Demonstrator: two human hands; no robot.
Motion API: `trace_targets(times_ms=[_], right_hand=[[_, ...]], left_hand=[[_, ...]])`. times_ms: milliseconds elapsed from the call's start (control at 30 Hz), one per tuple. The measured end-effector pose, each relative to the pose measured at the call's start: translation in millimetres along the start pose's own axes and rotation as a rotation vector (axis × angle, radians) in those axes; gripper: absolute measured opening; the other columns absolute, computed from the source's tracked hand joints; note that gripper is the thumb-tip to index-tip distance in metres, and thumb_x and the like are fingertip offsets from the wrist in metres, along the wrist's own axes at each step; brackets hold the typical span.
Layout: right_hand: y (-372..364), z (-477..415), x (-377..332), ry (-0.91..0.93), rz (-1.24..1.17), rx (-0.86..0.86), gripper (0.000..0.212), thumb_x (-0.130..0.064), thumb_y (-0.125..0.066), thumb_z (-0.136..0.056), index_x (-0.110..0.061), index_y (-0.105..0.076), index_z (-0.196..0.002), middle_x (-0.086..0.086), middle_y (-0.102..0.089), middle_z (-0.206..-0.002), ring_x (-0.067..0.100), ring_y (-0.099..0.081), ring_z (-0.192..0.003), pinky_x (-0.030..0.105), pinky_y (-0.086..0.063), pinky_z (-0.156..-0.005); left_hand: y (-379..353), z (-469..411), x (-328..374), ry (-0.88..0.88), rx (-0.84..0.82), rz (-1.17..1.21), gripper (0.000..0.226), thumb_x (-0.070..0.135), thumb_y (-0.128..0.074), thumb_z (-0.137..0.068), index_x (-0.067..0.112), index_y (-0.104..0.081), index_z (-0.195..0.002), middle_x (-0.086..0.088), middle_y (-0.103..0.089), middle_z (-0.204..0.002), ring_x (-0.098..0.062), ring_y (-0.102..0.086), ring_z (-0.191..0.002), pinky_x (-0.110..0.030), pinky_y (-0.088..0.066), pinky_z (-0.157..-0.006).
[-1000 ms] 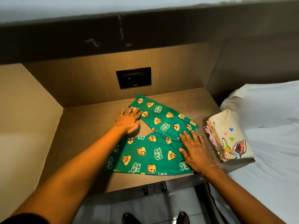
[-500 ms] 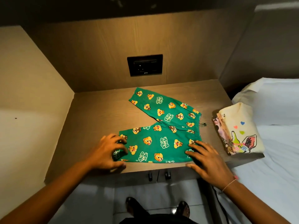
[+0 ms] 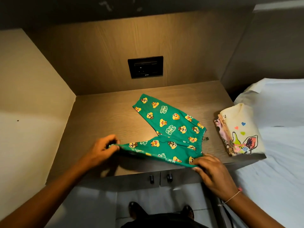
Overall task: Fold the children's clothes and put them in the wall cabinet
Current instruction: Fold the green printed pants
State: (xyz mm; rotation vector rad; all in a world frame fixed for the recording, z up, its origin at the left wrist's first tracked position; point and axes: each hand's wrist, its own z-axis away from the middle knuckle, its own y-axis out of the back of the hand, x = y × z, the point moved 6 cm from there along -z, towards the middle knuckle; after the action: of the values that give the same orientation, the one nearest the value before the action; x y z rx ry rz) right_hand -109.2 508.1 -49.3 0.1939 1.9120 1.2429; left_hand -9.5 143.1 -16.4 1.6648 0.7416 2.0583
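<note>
A pair of green children's trousers (image 3: pixel 171 127) with a cartoon chipmunk print lies spread in a V on the wooden shelf (image 3: pixel 102 119). My left hand (image 3: pixel 102 149) pinches the hem of the near leg and holds it raised off the shelf. My right hand (image 3: pixel 212 170) grips the near corner of the waistband at the shelf's front edge. The far leg lies flat, pointing toward the back wall. A folded stack of cream and pink printed clothes (image 3: pixel 238 132) sits at the shelf's right end.
A black socket panel (image 3: pixel 145 66) is set in the wooden back wall. Two cabinet door handles (image 3: pixel 160 178) show under the shelf's front edge. A bed with white sheets (image 3: pixel 276 153) adjoins the right side. A beige side wall closes the left.
Both hands went from lying flat on the trousers to gripping them; the left hand moved from the far leg to the near leg's hem, and the near leg is now lifted.
</note>
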Motion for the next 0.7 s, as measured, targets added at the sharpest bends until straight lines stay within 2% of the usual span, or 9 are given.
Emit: trace_targets(times_ms=[100,200,267,333,400,467,533,600,700], right_hand=[[13.4,-7.4,-1.0,-0.141,-0.184,0.097,0.022,-0.049,-0.053,-0.093,-0.031,-0.065,-0.098,-0.018,-0.070,-0.093,-0.001,-0.065,-0.083,0.027,-0.052,-0.068],[29.9,-23.8,5.5,-0.263,-0.153,0.240,0.010,-0.035,-0.066,-0.088,-0.029,-0.069,-0.094,-0.012,-0.071,-0.090,0.003,-0.063,-0.075,0.031,-0.052,-0.061],[36.4,-37.4,13.6,-0.363,-0.072,0.261,0.012,-0.032,-0.068,-0.087,-0.025,-0.072,-0.096,-0.003,-0.072,-0.093,0.014,-0.064,-0.074,0.035,-0.053,-0.063],[40.8,-51.3,21.0,-0.453,0.006,0.235,0.019,-0.035,-0.066,-0.088,-0.023,-0.073,-0.101,0.002,-0.074,-0.095,0.022,-0.065,-0.079,0.040,-0.054,-0.069],[44.1,-64.9,25.9,-0.509,0.113,0.202,0.024,-0.040,-0.061,-0.090,-0.026,-0.072,-0.106,0.002,-0.074,-0.098,0.024,-0.065,-0.084,0.039,-0.055,-0.072],[45.2,-77.3,29.5,-0.549,0.218,0.164,0.028,-0.043,-0.058,-0.091,-0.027,-0.069,-0.112,0.002,-0.073,-0.102,0.024,-0.066,-0.088,0.036,-0.055,-0.073],[43.7,-85.3,32.4,-0.570,0.290,0.146,0.032,-0.041,-0.059,-0.091,-0.027,-0.066,-0.119,0.003,-0.071,-0.109,0.025,-0.064,-0.097,0.036,-0.054,-0.078],[43.4,-88.0,33.5,-0.560,0.328,0.183,0.036,-0.038,-0.061,-0.091,-0.024,-0.062,-0.123,0.004,-0.066,-0.117,0.027,-0.058,-0.108,0.039,-0.052,-0.086],[36.1,-87.3,33.6,-0.436,0.327,0.172,0.037,-0.037,-0.061,-0.090,-0.026,-0.059,-0.124,0.001,-0.065,-0.117,0.024,-0.055,-0.109,0.039,-0.051,-0.086]], left_hand=[[25.5,-34.3,24.0,-0.026,0.041,0.125,0.011,0.011,-0.059,-0.081,0.018,-0.061,-0.089,0.004,-0.063,-0.082,0.002,-0.059,-0.070,-0.011,-0.047,-0.061],[42.5,-79.0,42.5,-0.004,0.069,0.159,0.020,-0.006,-0.062,-0.087,0.005,-0.058,-0.103,-0.009,-0.061,-0.088,-0.007,-0.058,-0.073,-0.014,-0.050,-0.064],[45.5,-113.1,55.5,0.035,0.097,0.174,0.023,-0.007,-0.064,-0.086,0.003,-0.058,-0.106,-0.006,-0.060,-0.073,-0.011,-0.054,-0.066,-0.019,-0.046,-0.060],[41.7,-149.6,68.4,0.048,0.115,0.145,0.016,-0.002,-0.068,-0.085,0.007,-0.063,-0.097,-0.002,-0.053,-0.061,-0.010,-0.044,-0.058,-0.022,-0.036,-0.055],[33.5,-182.6,78.3,0.066,0.142,0.062,0.012,0.006,-0.072,-0.083,0.017,-0.068,-0.083,-0.004,-0.056,-0.066,-0.012,-0.044,-0.061,-0.024,-0.036,-0.058],[23.2,-208.4,81.2,0.106,0.181,-0.019,0.009,0.013,-0.074,-0.080,0.021,-0.071,-0.082,-0.006,-0.066,-0.076,-0.014,-0.054,-0.069,-0.024,-0.043,-0.066],[14.2,-223.0,80.4,0.159,0.229,-0.035,0.025,0.020,-0.074,-0.082,0.017,-0.069,-0.106,-0.011,-0.072,-0.094,-0.023,-0.065,-0.091,-0.031,-0.050,-0.084],[6.1,-218.5,81.1,0.164,0.279,-0.153,0.046,0.032,-0.069,-0.086,0.019,-0.056,-0.129,-0.011,-0.068,-0.119,-0.030,-0.060,-0.113,-0.042,-0.047,-0.099],[-28.9,-184.7,76.7,0.081,0.316,-0.406,0.055,0.052,-0.052,-0.088,0.022,-0.049,-0.134,-0.009,-0.061,-0.131,-0.031,-0.053,-0.121,-0.051,-0.042,-0.102]])
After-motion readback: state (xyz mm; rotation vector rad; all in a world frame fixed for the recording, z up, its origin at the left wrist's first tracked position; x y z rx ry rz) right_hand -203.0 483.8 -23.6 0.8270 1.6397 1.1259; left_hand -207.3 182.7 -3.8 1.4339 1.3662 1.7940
